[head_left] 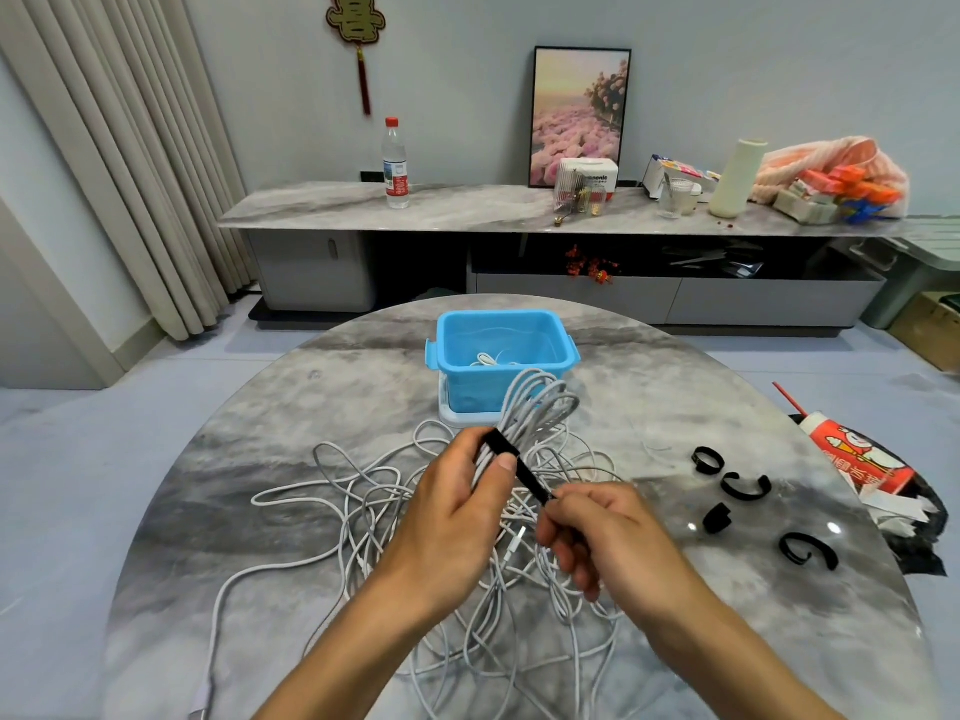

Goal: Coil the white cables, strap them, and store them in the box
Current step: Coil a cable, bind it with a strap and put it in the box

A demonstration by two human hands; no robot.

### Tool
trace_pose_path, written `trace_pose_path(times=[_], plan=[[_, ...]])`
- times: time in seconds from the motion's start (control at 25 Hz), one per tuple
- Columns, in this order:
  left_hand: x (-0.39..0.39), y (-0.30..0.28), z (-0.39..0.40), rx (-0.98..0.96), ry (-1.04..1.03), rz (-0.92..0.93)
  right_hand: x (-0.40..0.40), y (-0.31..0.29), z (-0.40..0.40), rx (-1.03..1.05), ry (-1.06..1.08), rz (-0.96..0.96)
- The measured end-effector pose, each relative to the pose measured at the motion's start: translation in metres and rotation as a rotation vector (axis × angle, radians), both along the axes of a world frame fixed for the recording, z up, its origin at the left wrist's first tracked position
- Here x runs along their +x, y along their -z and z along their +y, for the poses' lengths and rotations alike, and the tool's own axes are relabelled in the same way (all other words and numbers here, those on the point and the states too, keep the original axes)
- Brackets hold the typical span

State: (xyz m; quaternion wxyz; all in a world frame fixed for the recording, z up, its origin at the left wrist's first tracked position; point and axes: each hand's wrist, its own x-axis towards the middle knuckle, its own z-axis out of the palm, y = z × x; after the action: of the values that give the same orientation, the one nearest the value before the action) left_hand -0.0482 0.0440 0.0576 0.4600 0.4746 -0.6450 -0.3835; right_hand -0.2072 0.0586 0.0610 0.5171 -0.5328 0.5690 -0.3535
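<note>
The left hand (457, 491) grips the coiled cable (535, 407), the right hand (597, 532) pinches its black strap (524, 472), and the blue box (501, 350) beyond holds a white cable (485, 360).

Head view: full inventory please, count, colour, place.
coiled cable bundle: 1, white, held above table
strap: 1, black, wrapped round bundle
loose cables: tangled, count unclear, white, on table
box: 1, blue, table far side, cable inside
spare straps: 4, black, table right
table: 1, grey marble
water bottle: 1, clear, red cap, sideboard
left hand: grips bundle
right hand: pinches strap end
</note>
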Motion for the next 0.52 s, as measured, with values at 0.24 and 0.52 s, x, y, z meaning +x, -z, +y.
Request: trace_pose_path(times=[0.24,0.52], plan=[[-0.001,0.006,-0.003,-0.15,-0.048,-0.272,0.013,-0.002,0.009,-0.129,0.043,0.014],[0.007,0.007,-0.007,-0.226,0.088,-0.311,0.004,-0.017,0.015,-0.113,0.044,-0.09]])
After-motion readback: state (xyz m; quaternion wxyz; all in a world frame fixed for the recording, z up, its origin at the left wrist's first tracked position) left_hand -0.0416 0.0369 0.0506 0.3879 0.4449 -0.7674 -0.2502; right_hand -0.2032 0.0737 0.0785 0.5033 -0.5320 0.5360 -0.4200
